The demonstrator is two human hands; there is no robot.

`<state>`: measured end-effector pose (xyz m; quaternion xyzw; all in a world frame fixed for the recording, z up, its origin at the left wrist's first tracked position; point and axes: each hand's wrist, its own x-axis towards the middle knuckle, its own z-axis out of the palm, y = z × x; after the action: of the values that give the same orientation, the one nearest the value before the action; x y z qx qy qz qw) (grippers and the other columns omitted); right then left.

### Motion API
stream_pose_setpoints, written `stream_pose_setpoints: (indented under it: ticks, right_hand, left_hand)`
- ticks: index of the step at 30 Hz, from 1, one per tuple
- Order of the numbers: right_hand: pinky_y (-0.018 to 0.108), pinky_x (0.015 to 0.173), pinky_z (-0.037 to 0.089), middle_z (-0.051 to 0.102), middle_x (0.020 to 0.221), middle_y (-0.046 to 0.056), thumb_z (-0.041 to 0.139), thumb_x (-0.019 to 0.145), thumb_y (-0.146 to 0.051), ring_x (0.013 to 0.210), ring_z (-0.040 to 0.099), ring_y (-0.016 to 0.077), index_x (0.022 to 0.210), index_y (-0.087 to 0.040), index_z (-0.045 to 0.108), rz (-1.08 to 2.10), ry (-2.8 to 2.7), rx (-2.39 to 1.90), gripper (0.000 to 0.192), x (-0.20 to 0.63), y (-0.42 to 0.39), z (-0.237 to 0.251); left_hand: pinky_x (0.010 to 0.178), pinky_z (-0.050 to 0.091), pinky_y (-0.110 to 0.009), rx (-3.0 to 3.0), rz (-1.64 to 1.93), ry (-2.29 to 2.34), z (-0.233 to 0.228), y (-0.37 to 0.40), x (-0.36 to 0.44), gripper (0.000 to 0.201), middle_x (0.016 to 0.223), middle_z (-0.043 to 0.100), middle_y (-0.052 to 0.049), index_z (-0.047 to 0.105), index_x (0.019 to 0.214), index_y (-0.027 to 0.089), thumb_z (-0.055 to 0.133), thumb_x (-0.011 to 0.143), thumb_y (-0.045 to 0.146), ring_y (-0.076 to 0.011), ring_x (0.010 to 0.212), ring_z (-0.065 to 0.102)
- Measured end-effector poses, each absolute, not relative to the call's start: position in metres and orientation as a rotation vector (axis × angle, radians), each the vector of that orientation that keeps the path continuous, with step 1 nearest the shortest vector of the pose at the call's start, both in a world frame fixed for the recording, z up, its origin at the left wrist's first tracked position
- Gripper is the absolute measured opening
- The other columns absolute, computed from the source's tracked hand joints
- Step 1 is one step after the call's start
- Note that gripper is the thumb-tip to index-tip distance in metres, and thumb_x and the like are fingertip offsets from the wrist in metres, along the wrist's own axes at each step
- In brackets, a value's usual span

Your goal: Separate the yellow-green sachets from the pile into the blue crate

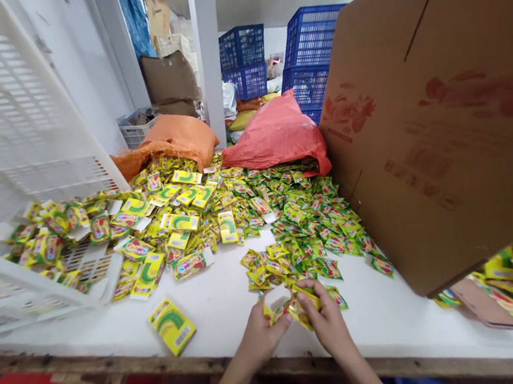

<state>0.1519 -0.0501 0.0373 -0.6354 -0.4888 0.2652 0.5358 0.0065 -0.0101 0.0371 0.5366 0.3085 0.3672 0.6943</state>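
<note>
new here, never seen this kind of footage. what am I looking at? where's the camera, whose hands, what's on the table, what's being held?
There is one picture, taken by a camera worn on a person's head, looking forward and down, so the two bare arms coming up from the bottom edge are the wearer's own. There is no machine.

The left hand and right hand meet at the near edge of a white table. Between them they hold a small open yellow carton and a few yellow-green sachets.

A big heap of the same sachets covers the table. One closed yellow box lies alone near the front. A tipped white plastic crate at the left holds more boxes. A large cardboard box leans in at the right. Behind the heap lie an orange sack and a red sack, with blue crates further back.
</note>
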Motion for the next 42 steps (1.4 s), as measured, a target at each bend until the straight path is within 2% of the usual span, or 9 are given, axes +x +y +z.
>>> stream_pose_setpoints:
  ticks: [6,11,13,19,25,31,36,40,42]
  right_hand:
    - [0.033,0.075,0.044,0.060,0.083,0.004,0.052,0.080,-0.043,0.081,0.057,0.0204,0.085,-0.020,0.051,0.398,-1.116,-1.656,0.024,0.145,-0.047,0.039]
    - [0.034,0.081,0.045,0.057,0.103,0.008,0.054,0.078,-0.043,0.095,0.056,0.0215,0.111,-0.019,0.042,0.452,-0.999,-1.547,0.041,0.134,-0.049,0.028]
    - [0.035,0.080,0.046,0.058,0.104,0.009,0.054,0.078,-0.043,0.095,0.056,0.0218,0.113,-0.019,0.043,0.545,-0.973,-1.520,0.043,0.133,-0.052,0.022]
    - [0.030,0.067,0.048,0.059,0.091,0.005,0.050,0.081,-0.040,0.079,0.058,0.0188,0.102,-0.020,0.047,0.402,-0.891,-1.499,0.029,0.143,-0.053,0.043]
    - [0.030,0.073,0.045,0.056,0.088,0.005,0.046,0.084,-0.020,0.083,0.055,0.0175,0.094,-0.021,0.049,0.303,-1.648,-1.383,0.010,0.142,-0.040,0.063]
    - [0.033,0.073,0.045,0.056,0.084,0.004,0.045,0.079,-0.006,0.083,0.053,0.0202,0.087,-0.021,0.053,0.299,-2.203,-1.401,0.019,0.145,-0.035,0.079]
    - [0.030,0.076,0.046,0.059,0.101,0.006,0.046,0.076,-0.007,0.091,0.057,0.0191,0.118,-0.021,0.042,0.515,-2.060,-1.514,0.044,0.147,-0.034,0.088]
    - [0.032,0.074,0.046,0.058,0.090,0.004,0.047,0.083,-0.017,0.084,0.057,0.0185,0.095,-0.023,0.054,0.478,-1.903,-1.531,0.015,0.141,-0.033,0.082]
    - [0.036,0.078,0.044,0.055,0.092,0.005,0.049,0.083,-0.019,0.090,0.053,0.0211,0.086,-0.023,0.058,0.359,-1.945,-1.499,0.011,0.136,-0.034,0.077]
  left_hand:
    - [0.068,0.045,-0.026,1.022,0.753,0.680,0.033,-0.012,0.012,0.046,0.082,0.068,-0.007,0.062,0.096,0.011,0.076,0.056,0.030,-0.0178,0.072,0.059]
    - [0.066,0.046,-0.028,0.991,0.862,0.798,0.030,-0.008,0.017,0.042,0.076,0.068,-0.007,0.065,0.088,0.010,0.077,0.053,0.029,-0.0177,0.068,0.060]
    - [0.067,0.046,-0.028,0.960,0.870,0.779,0.029,-0.005,0.016,0.040,0.074,0.068,-0.007,0.066,0.086,0.010,0.077,0.053,0.030,-0.0184,0.068,0.060]
    - [0.059,0.044,-0.026,1.000,0.722,0.796,0.026,-0.004,0.011,0.030,0.062,0.063,-0.003,0.065,0.074,0.009,0.077,0.052,0.027,-0.0144,0.057,0.056]
    - [0.058,0.040,-0.023,1.156,0.643,0.651,0.021,-0.002,0.009,0.024,0.063,0.060,0.001,0.061,0.076,0.012,0.071,0.054,0.014,-0.0122,0.059,0.052]
    - [0.060,0.041,-0.024,1.183,0.652,0.591,0.017,0.002,0.009,0.017,0.060,0.058,0.001,0.060,0.064,0.012,0.071,0.052,0.015,-0.0127,0.060,0.051]
    - [0.058,0.044,-0.027,1.053,0.634,0.596,0.021,0.000,0.010,0.024,0.060,0.060,-0.002,0.059,0.071,0.012,0.073,0.055,0.021,-0.0143,0.055,0.054]
    - [0.064,0.044,-0.027,1.111,0.642,0.543,0.023,0.000,0.008,0.019,0.065,0.063,-0.004,0.062,0.072,0.011,0.071,0.058,0.020,-0.0165,0.064,0.057]
    - [0.066,0.044,-0.026,1.167,0.697,0.581,0.022,0.000,0.007,0.018,0.069,0.063,-0.002,0.063,0.072,0.011,0.070,0.056,0.016,-0.0165,0.068,0.056]
